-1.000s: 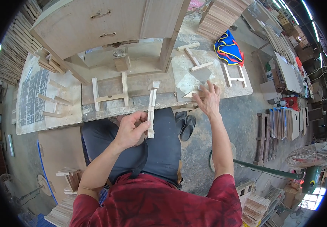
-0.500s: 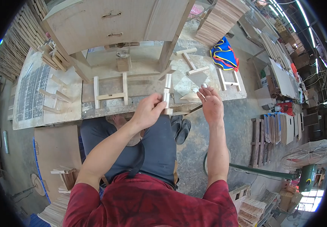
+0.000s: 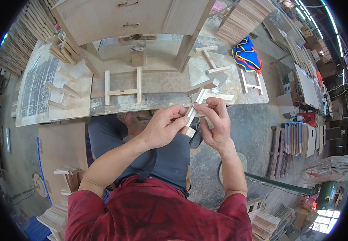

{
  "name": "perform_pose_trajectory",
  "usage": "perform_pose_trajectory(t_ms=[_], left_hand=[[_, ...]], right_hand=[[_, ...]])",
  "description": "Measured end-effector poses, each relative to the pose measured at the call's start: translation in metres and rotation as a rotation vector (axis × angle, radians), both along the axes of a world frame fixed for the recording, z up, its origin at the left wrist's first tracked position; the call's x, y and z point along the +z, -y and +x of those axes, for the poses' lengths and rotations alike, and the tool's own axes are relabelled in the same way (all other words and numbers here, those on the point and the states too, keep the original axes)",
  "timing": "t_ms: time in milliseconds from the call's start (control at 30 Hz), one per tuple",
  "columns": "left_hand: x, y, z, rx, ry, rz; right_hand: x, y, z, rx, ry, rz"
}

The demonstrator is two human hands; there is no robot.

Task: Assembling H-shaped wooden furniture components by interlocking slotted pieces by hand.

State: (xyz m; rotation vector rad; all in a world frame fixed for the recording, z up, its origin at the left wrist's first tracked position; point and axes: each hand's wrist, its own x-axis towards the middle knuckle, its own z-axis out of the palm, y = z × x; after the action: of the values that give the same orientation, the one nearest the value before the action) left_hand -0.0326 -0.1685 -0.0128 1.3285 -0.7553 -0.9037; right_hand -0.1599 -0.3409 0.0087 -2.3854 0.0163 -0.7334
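Timber piece (image 3: 200, 96), a bar with crosspieces, is held near the centre of the frame, by the front edge of the tabletop (image 3: 162, 86). Its bar is clamped in the grip of the left hand (image 3: 162, 126); the right hand (image 3: 217, 127) is placed against the bar, but whether its grip is closed cannot be told. The piece could be twisted or dropped if the left hold is overcome by a push from the right.

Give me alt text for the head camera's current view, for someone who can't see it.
A person's left hand holds a small wooden frame by the near edge of a worn workbench, with the right hand touching it. Other H-shaped frames and a blue bundle with yellow and red trim lie on the bench.
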Motion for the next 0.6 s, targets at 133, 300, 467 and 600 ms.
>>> perform_pose_trajectory(t_ms=[133,300,467,600], left_hand=[[0.0,-0.007,0.0,0.015,-0.006,-0.016],[0.003,-0.014,-0.001,0.018,0.086,-0.034],[-0.004,-0.02,0.0,-0.005,-0.054,-0.026],[0.0,-0.023,0.001,-0.042,-0.097,-0.027]], right_hand=[[0.002,-0.005,0.001,-0.011,-0.03,-0.073],[-0.013,-0.007,-0.005,0.279,-0.115,0.931],[-0.007,-0.005,-0.009,0.34,0.001,1.07],[0.007,-0.005,-0.002,0.111,0.047,0.172]])
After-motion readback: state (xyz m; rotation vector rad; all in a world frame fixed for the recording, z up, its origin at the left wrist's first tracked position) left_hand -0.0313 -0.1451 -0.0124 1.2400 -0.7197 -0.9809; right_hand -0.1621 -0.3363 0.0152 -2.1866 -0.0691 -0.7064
